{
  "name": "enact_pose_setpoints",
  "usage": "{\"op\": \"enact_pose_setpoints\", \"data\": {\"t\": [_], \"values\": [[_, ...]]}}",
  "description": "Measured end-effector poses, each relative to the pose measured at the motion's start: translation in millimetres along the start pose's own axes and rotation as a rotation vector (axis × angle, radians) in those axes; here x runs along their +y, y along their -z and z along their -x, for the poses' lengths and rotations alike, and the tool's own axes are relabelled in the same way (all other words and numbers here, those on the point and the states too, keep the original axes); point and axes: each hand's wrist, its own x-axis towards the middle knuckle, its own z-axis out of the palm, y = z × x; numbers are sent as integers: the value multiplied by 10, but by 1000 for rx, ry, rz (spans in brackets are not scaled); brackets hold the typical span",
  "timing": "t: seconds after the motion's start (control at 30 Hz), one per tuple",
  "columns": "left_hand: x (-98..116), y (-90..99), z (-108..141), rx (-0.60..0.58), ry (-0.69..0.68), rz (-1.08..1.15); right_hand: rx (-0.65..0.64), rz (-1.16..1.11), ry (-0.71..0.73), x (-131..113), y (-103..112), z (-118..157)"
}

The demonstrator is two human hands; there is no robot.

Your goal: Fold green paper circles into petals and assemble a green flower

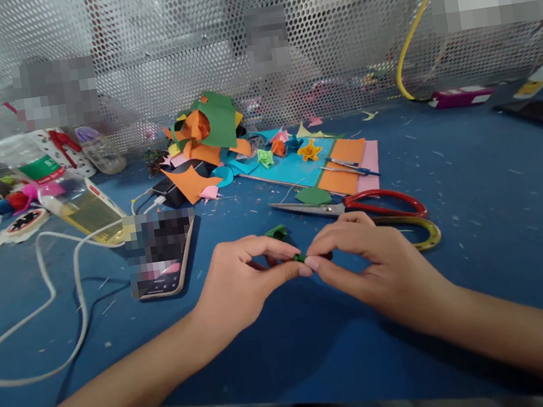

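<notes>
Between the fingertips of both hands is a small green paper piece [300, 258], mostly covered by the fingers. My left hand [248, 274] pinches it from the left with thumb and forefinger. From the right, my right hand [370, 260] closes thumb and forefinger on it, and the two hands nearly touch. Just behind the fingers lies a curled green paper scrap [277, 232]. A flat green paper leaf shape [313, 196] rests farther back. Large scissors [383, 204] with red and yellowish handles lie behind my right hand, their blades pointing left.
A phone [167, 255] lies left of my hands, near a looping white cable [82, 311]. Folded paper flowers [309, 151] sit on blue sheets [292, 172], with small scissors [352, 167] beside them. Paper scraps [219, 120] pile up at the back. A bottle [83, 213] stands left.
</notes>
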Motion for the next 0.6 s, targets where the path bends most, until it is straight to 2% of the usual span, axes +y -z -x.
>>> {"op": "enact_pose_setpoints", "data": {"t": [0.2, 0.33, 0.6], "values": [[-7, -16, 49, 4, -18, -41, -57, -74, -112, -74, -2, -11], [14, 10, 55, -38, -62, -45, -27, -113, -165, -67, 25, -41], [24, 62, -4, -195, 97, 204, -9, -198, -242, -6, 60, -72]]}}
